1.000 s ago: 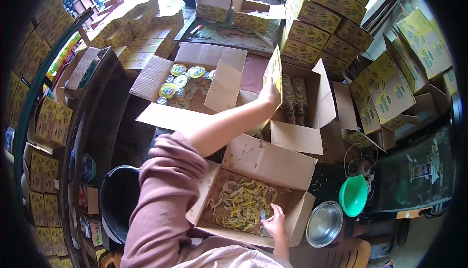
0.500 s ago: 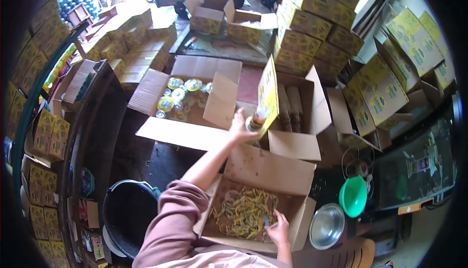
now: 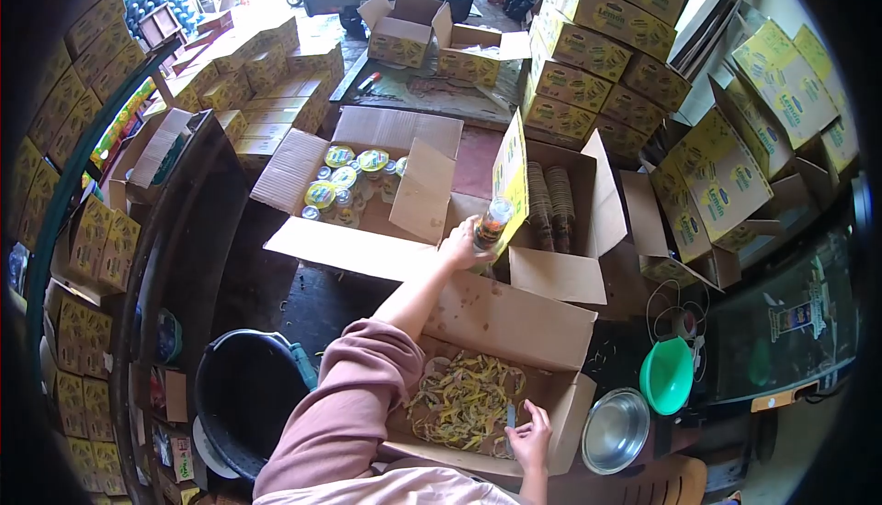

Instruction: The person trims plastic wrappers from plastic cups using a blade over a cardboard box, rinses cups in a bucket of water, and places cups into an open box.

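Note:
My left hand (image 3: 464, 248) is stretched forward and closed around a small clear container with a dark printed label (image 3: 493, 221). It holds the container beside the raised yellow flap (image 3: 511, 183) of a carton with stacked brown cups (image 3: 550, 206). Pinched in my right hand (image 3: 532, 435) is a narrow grey blade (image 3: 511, 417); its handle, if any, is hidden. That hand is over the right side of an open cardboard box (image 3: 514, 321), whose bottom is strewn with yellow and greyish strips (image 3: 464, 395).
Left of the cups, an open carton (image 3: 303, 170) holds several yellow-lidded containers (image 3: 342, 177). A black bucket (image 3: 248, 404) stands at lower left. A metal bowl (image 3: 616, 431) and green basin (image 3: 666, 376) sit at right. Stacked yellow cartons (image 3: 597, 45) rise behind.
My left hand has shifted slightly right with the container, its fingers now further round it. My right hand has moved a little right with the blade. The whole view has shifted slightly.

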Demonstrator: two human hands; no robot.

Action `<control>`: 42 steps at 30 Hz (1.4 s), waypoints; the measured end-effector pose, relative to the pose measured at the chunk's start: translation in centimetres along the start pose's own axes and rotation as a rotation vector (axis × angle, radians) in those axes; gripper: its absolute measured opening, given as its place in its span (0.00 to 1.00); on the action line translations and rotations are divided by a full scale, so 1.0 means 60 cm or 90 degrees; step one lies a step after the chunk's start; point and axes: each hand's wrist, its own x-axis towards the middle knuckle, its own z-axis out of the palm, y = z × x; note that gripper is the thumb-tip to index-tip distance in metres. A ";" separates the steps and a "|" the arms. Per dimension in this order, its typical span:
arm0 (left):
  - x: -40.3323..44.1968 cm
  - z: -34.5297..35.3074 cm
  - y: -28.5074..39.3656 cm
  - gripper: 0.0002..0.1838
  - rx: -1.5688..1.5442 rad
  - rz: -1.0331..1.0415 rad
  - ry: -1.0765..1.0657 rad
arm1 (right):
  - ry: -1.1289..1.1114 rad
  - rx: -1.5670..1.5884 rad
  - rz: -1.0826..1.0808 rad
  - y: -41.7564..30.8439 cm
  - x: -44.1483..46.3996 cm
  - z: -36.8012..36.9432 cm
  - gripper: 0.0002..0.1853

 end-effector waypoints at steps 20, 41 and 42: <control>-0.042 -0.247 -0.333 0.39 0.527 -0.270 0.243 | -0.058 -0.093 -0.016 -0.039 0.029 0.040 0.29; -0.040 -0.241 -0.288 0.25 0.403 -0.134 0.216 | -0.062 -0.159 0.051 -0.053 0.036 0.019 0.44; -0.038 -0.242 -0.283 0.28 0.388 -0.141 0.201 | -0.027 -0.294 -0.098 -0.047 0.041 0.021 0.46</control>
